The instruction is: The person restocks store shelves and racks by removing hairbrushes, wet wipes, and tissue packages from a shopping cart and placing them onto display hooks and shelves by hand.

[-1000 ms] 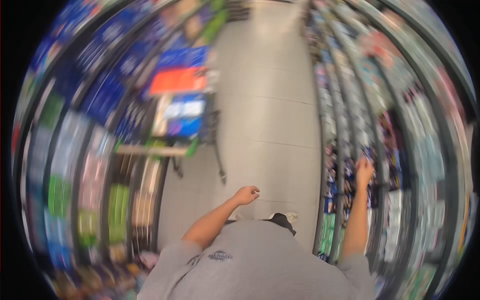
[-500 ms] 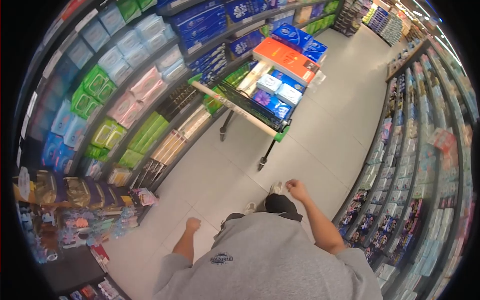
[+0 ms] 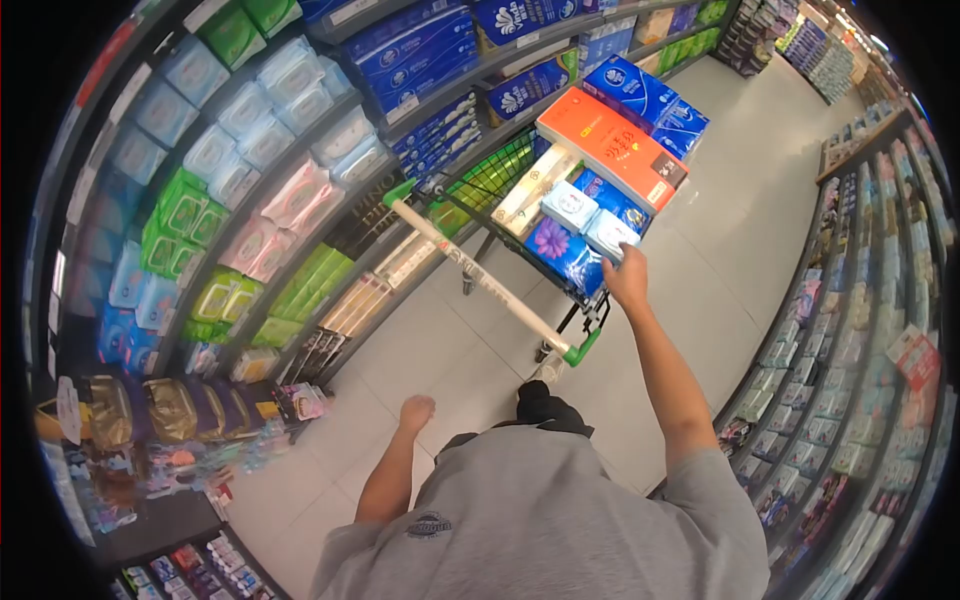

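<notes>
A shopping cart (image 3: 480, 280) with a pale handle and green corners stands ahead of me, loaded with goods. My right hand (image 3: 627, 278) is stretched over its near right side. Thumb and fingers are apart at the edge of a small white and light-blue pack (image 3: 610, 232); whether they press on it I cannot tell. A similar pack (image 3: 569, 205) lies beside that one. Under them is a blue pack with a purple flower (image 3: 562, 252). Down at my left side hangs my left hand (image 3: 417, 413), its fingers curled with nothing visible in them.
Also in the cart are a large orange box (image 3: 610, 145), a blue tissue bundle (image 3: 645, 100) and a long cream pack (image 3: 537, 188). Shelves of tissue and wipe packs (image 3: 285, 85) line the left. Another stocked shelf (image 3: 830, 350) runs along the right. Tiled floor (image 3: 735, 220) lies between.
My right hand has moved forward from beside my body to the packs in the cart. The cart appears nearer and larger. My left hand still hangs low, slightly further forward.
</notes>
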`<state>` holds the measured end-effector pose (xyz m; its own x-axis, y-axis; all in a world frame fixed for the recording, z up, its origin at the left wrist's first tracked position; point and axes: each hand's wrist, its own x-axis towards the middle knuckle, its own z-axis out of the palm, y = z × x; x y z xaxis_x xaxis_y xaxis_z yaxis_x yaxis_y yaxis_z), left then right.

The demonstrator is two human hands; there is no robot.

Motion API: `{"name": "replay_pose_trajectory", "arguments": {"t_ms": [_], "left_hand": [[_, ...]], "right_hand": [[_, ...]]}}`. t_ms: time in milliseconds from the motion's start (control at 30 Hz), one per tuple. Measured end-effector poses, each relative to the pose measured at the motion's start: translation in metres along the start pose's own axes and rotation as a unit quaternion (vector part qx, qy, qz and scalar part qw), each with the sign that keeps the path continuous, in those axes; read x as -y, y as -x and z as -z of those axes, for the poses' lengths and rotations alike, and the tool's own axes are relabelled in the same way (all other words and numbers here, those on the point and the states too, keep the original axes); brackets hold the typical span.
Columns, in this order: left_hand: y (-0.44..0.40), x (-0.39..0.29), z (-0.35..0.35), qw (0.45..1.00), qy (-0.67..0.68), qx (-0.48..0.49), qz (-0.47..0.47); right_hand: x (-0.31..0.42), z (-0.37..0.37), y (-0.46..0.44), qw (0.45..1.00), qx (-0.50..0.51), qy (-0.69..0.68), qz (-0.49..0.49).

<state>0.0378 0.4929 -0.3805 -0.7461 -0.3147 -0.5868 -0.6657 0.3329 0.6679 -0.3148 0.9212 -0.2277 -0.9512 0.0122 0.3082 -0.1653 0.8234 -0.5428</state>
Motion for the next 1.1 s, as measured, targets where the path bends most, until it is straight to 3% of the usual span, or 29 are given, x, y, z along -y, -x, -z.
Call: {"name": "replay_pose_trajectory", "arguments": {"t_ms": [100,167,233,267,333,367,433,500,567,667,733,767,833,900,967,1033,1100], "left_hand": [[-0.043,-0.067,0.004,0.985,-0.036,-0.106,-0.129],[-0.017,-0.196,0.019,0.972,-0.085,-0.177,-0.127],[-0.035,-0.229,0.017,0.95,0.034,-0.235,-0.203],[-0.034,-0.257,0.021,0.952,0.03,-0.23,-0.199],[-0.021,-0.327,0.035,0.92,-0.028,-0.237,-0.31],[-0.023,-0.348,0.039,0.922,-0.026,-0.232,-0.309],[-0.033,-0.377,0.047,0.898,-0.004,-0.204,-0.391],[-0.049,-0.391,0.057,0.913,0.021,-0.147,-0.379],[-0.075,-0.399,0.064,0.923,0.044,-0.088,-0.372],[-0.119,-0.398,0.079,0.925,0.116,0.107,-0.347],[-0.133,-0.405,0.1,0.916,0.152,0.149,-0.34],[-0.138,-0.411,0.117,0.914,0.181,0.157,-0.328],[-0.144,-0.423,0.163,0.917,0.283,0.21,-0.188],[-0.15,-0.424,0.228,0.862,0.377,0.295,-0.165],[-0.156,-0.408,0.283,0.894,0.297,0.237,-0.238],[-0.159,-0.389,0.333,0.887,0.326,0.217,-0.243],[-0.132,-0.387,0.387,0.902,0.287,0.149,-0.285]], "right_hand": [[0.012,-0.046,-0.06,0.996,0.029,0.051,0.061],[0.024,-0.065,-0.086,0.992,0.07,0.092,0.055],[0.024,-0.082,-0.097,0.984,0.109,0.136,0.044],[0.024,-0.09,-0.102,0.982,0.112,0.147,0.031],[0.026,-0.098,-0.113,0.98,0.113,0.162,0.017],[0.03,-0.095,-0.118,0.977,0.142,0.16,0.0],[0.038,-0.091,-0.121,0.971,0.173,0.164,-0.023],[0.048,-0.084,-0.12,0.983,0.108,0.145,0.036],[0.074,-0.061,-0.116,0.987,0.093,0.13,0.014],[0.137,-0.04,-0.099,0.996,0.06,0.065,-0.013],[0.188,-0.04,-0.083,0.999,0.026,0.024,-0.017],[0.232,-0.031,-0.082,0.997,0.064,-0.042,-0.006],[0.301,-0.036,-0.08,0.988,0.115,-0.107,0.01],[0.365,-0.053,-0.084,0.973,0.147,-0.142,0.108],[0.42,-0.072,-0.089,0.953,0.146,-0.176,0.201],[0.459,-0.089,-0.096,0.923,0.167,-0.226,0.263],[0.471,-0.121,-0.105,0.859,0.277,-0.4,0.159]]}}
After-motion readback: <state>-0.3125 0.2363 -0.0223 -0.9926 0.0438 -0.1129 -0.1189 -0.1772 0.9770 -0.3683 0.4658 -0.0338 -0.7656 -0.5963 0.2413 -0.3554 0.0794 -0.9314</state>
